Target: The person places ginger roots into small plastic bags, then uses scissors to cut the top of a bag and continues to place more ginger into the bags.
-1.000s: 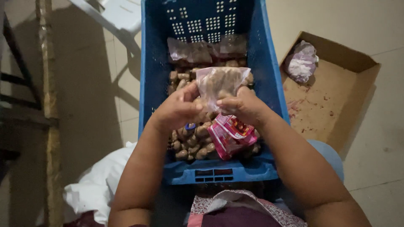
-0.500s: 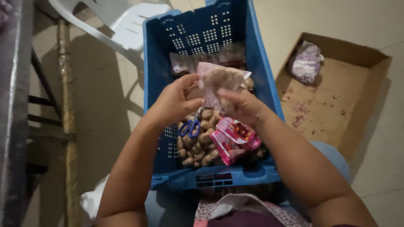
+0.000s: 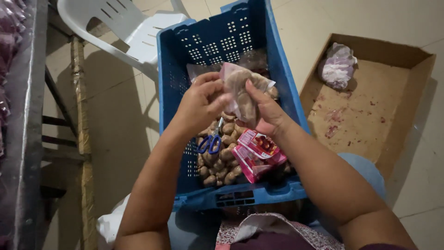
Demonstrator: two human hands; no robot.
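Hands grip clear bag above crate.

1. Floor: pale tiles, thin grout lines, soft shadows.
2. White plastic chair at top left, slotted seat, just behind the blue crate.
3. Wooden frame with a taped upright along the left side.
4. Grey metal edge at far left.
5. Open cardboard box at right, stained bottom.
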